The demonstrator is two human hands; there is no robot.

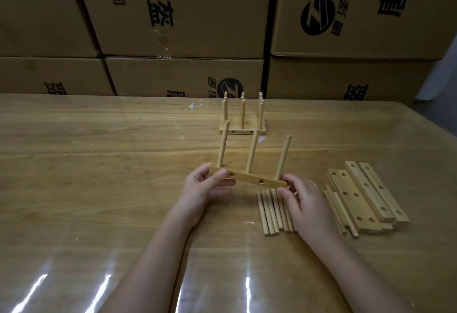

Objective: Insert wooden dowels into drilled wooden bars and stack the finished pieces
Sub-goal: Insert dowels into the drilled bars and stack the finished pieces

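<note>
Wooden bar [247, 179] with three dowels [252, 150] standing in its top face sat between both hands on my feed, held clear of the table [99, 164] near the middle of the view and sloping down toward its right end. I saw the left hand [202, 189] gripping the left end, thumb laid on the front face just beside one of the two side holes and the fingers reaching under the bar. The right hand [304, 199] pinched the right end between thumb and fingertips. All three dowels leaned a little to the right at their tops. Just below the bar and partly under the right hand, a row of loose dowels [269, 211] lay side by side on the table. To the right of them I could make out a pile of drilled bars [366, 194] lying flat and overlapping, with a few more dowels tucked against its left edge. Farther back on the table stood the finished pieces [242, 131], set close together with their dowels pointing up; how many there were I could not tell. Printed cardboard boxes [183, 11] were stacked behind the table
</note>
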